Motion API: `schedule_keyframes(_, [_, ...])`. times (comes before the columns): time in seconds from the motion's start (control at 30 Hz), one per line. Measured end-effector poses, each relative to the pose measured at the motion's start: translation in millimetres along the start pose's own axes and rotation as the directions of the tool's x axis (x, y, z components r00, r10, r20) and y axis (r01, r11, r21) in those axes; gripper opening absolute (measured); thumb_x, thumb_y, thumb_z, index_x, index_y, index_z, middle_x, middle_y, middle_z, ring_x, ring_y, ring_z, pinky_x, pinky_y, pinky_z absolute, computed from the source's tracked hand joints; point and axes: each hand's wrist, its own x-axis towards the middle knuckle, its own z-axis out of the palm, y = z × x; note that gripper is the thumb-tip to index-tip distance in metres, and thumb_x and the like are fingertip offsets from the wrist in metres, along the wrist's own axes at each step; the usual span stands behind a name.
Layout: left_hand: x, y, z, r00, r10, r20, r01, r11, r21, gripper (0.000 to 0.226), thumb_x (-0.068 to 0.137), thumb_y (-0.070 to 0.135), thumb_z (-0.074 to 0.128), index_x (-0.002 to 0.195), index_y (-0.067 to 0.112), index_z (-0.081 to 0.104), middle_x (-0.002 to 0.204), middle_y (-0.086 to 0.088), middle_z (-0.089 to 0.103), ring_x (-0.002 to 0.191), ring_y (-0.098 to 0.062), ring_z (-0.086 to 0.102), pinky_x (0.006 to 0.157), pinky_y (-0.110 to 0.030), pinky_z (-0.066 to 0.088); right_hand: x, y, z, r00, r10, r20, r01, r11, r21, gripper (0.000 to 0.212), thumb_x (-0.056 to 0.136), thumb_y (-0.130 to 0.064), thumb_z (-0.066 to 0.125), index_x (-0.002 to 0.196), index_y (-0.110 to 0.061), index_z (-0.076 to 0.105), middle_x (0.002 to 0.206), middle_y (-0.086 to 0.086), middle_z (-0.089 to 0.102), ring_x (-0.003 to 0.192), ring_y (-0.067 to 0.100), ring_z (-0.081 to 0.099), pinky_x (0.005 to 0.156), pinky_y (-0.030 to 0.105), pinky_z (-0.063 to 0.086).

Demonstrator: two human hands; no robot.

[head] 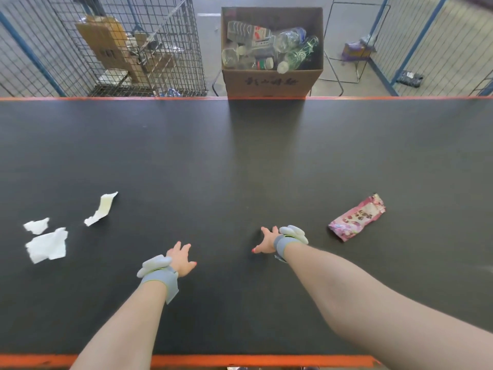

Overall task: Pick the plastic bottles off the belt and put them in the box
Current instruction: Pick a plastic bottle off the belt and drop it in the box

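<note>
Left hand [181, 260], right hand [266, 241] empty, fingers spread over belt [240, 156].

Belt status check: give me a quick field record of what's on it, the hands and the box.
belt: no bottles in view
paper scraps: three, left side
pink wrapper: right side, lying flat
left hand: open, empty, above belt
right hand: open, empty, near wrapper
box: beyond far edge, holds clear bottles
</note>
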Motion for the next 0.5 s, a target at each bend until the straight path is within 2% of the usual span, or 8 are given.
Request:
schedule_keyframes(0.03, [-3.0, -3.4, 0.4, 1.000, 0.004, -0.017, -0.004, 1.000, -0.010, 0.066, 0.096, 0.041, 0.048, 0.152, 0.022, 0.018, 0.161, -0.007, 0.006, 0.146, -0.028, 0.016, 0.117, -0.043, 0.022, 0.0, -3.3, 1.0, 1.000, -0.006, -0.008, 0.006, 1.000, 0.001, 0.092, 0.088, -0.054, 0.058, 0.155, -0.029, 0.000, 0.161, 0.008, 0.001, 0.147, 0.034, 0.010, 0.116, 0.047, 0.024])
schedule_keyframes(0.1, [-8.1, -8.8, -2.3, 0.991, 0.006, -0.132, -0.004, 1.000, 0.017, 0.061, 0.096, 0.038, 0.048, 0.150, 0.024, 0.023, 0.160, -0.003, 0.006, 0.148, -0.023, 0.009, 0.117, -0.046, 0.020, 0.0, -12.5, 1.2, 0.998, -0.042, -0.054, 0.044, 0.998, 0.041, 0.096, 0.086, -0.053, 0.061, 0.155, -0.030, -0.002, 0.162, 0.008, -0.006, 0.148, 0.035, 0.008, 0.117, 0.049, 0.021])
schedule_keyframes(0.17, [-13.5, -15.9, -7.8, 0.968, -0.005, -0.251, 0.024, 0.997, 0.073, 0.061, 0.096, 0.036, 0.048, 0.150, 0.026, 0.020, 0.161, -0.001, 0.001, 0.149, -0.020, -0.002, 0.118, -0.051, 0.012, -2.1, -27.4, -0.7, 0.992, -0.102, -0.076, 0.107, 0.992, 0.070, 0.099, 0.085, -0.052, 0.063, 0.154, -0.031, -0.005, 0.162, 0.007, -0.008, 0.148, 0.035, 0.009, 0.117, 0.048, 0.020])
schedule_keyframes(0.23, [-19.7, -26.0, -12.2, 0.950, -0.061, -0.307, 0.089, 0.993, 0.077, 0.067, 0.095, 0.037, 0.049, 0.151, 0.028, 0.012, 0.160, -0.002, -0.008, 0.148, -0.021, -0.010, 0.116, -0.056, 0.008, -4.3, -43.9, -1.4, 0.983, -0.160, -0.095, 0.165, 0.985, 0.056, 0.104, 0.082, -0.054, 0.065, 0.154, -0.034, -0.007, 0.162, 0.005, -0.007, 0.148, 0.035, 0.011, 0.117, 0.047, 0.021])
schedule_keyframes(0.33, [-24.4, -42.5, -11.9, 0.934, -0.151, -0.325, 0.175, 0.983, 0.046, 0.079, 0.094, 0.039, 0.052, 0.153, 0.030, 0.001, 0.158, -0.003, -0.019, 0.147, -0.024, -0.016, 0.112, -0.063, 0.009, -7.7, -62.3, 0.0, 0.963, -0.244, -0.116, 0.250, 0.968, 0.036, 0.111, 0.078, -0.056, 0.069, 0.153, -0.037, -0.010, 0.162, 0.002, -0.009, 0.148, 0.036, 0.003, 0.118, 0.048, 0.016])
schedule_keyframes(0.5, [-34.5, -77.7, 2.1, 0.939, -0.249, -0.239, 0.261, 0.965, 0.023, 0.082, 0.095, 0.045, 0.049, 0.152, 0.030, -0.006, 0.156, -0.004, -0.027, 0.146, -0.028, -0.019, 0.110, -0.066, 0.015, -12.8, -98.8, 2.0, 0.911, -0.397, -0.112, 0.396, 0.918, -0.029, 0.117, 0.074, -0.052, 0.076, 0.152, -0.039, -0.011, 0.162, -0.001, -0.015, 0.148, 0.034, -0.009, 0.120, 0.051, 0.010])
